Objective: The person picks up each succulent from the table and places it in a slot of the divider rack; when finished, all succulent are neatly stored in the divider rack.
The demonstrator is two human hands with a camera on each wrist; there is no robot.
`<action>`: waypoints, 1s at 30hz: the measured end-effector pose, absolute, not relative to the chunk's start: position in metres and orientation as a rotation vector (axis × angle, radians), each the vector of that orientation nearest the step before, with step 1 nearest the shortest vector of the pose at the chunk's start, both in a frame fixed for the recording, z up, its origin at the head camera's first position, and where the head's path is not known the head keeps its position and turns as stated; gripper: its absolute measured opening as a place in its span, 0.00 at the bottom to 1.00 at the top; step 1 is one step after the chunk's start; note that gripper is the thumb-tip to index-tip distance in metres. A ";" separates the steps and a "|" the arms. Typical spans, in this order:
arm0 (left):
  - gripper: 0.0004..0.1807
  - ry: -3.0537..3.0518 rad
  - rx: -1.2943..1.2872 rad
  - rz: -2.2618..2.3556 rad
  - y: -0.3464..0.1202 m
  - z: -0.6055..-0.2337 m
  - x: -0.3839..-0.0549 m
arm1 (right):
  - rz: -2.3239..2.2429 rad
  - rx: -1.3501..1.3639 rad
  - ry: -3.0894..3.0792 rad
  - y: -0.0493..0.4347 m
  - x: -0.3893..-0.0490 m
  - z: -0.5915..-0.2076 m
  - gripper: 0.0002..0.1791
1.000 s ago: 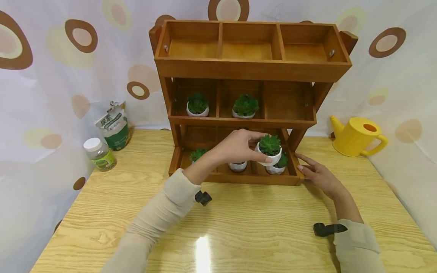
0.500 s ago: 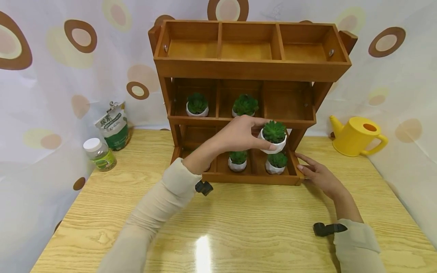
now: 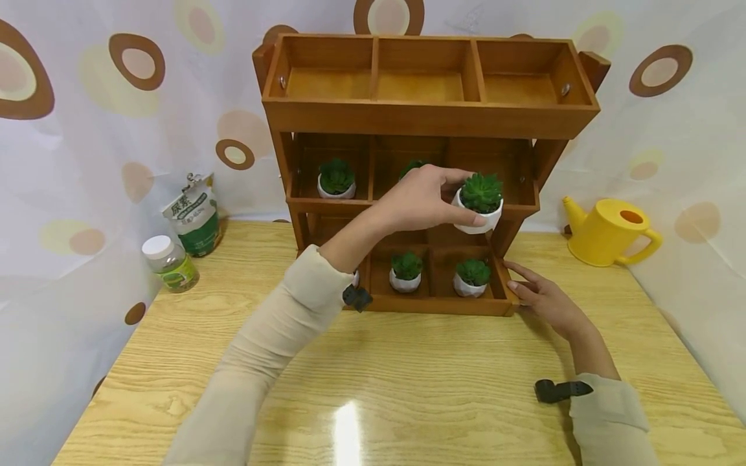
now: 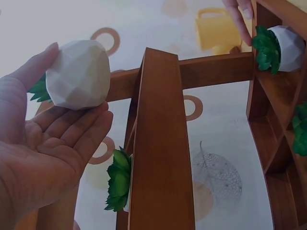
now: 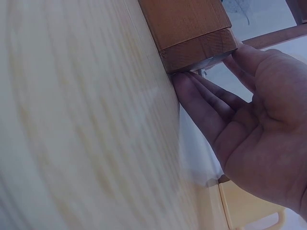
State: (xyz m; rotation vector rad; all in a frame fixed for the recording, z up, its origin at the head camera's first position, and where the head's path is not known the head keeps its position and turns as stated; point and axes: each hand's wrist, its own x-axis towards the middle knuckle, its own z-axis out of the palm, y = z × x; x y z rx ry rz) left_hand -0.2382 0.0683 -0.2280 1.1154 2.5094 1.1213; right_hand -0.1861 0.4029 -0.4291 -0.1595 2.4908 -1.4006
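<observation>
My left hand (image 3: pixel 415 202) holds a small potted succulent (image 3: pixel 481 193) by its white pot, in front of the middle tier's right compartment. In the left wrist view the faceted pot (image 4: pixel 79 75) sits between thumb and fingers. My right hand (image 3: pixel 549 304) touches the bottom right corner of the wooden shelf (image 3: pixel 431 120), fingers against its side. Two potted succulents stand in the middle tier: one at left (image 3: pixel 337 178), another in the centre, mostly behind my left hand. On the bottom tier are a centre succulent (image 3: pixel 406 272) and a right one (image 3: pixel 472 278); a left pot is mostly hidden.
A yellow watering can (image 3: pixel 609 233) stands on the table (image 3: pixel 443 382) at the right. To the left are a white-capped jar (image 3: pixel 171 263) and a green-and-white bag (image 3: pixel 195 217) with a clip. A patterned cloth hangs behind the shelf.
My left hand has lifted the succulent from before the bottom tier up and slightly right to the middle tier. My right hand has stayed at the shelf's corner.
</observation>
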 end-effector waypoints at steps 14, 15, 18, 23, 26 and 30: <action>0.43 2.582 1.096 1.128 0.081 -0.219 -0.254 | -1.418 -0.150 2.487 0.403 -0.186 -0.428 0.37; 0.43 2.591 1.098 1.126 0.082 -0.219 -0.255 | -1.416 -0.148 2.489 0.403 -0.186 -0.428 0.36; 0.43 2.616 1.096 1.123 0.088 -0.218 -0.258 | -1.409 -0.145 2.495 0.403 -0.186 -0.428 0.36; 0.40 2.644 1.064 1.127 0.100 -0.217 -0.265 | -1.415 -0.158 2.500 0.403 -0.187 -0.432 0.36; 0.39 2.654 1.055 1.136 0.108 -0.218 -0.269 | -1.423 -0.162 2.498 0.404 -0.188 -0.433 0.36; 0.38 2.689 1.070 1.102 0.120 -0.219 -0.272 | -1.432 -0.169 2.492 0.405 -0.187 -0.430 0.36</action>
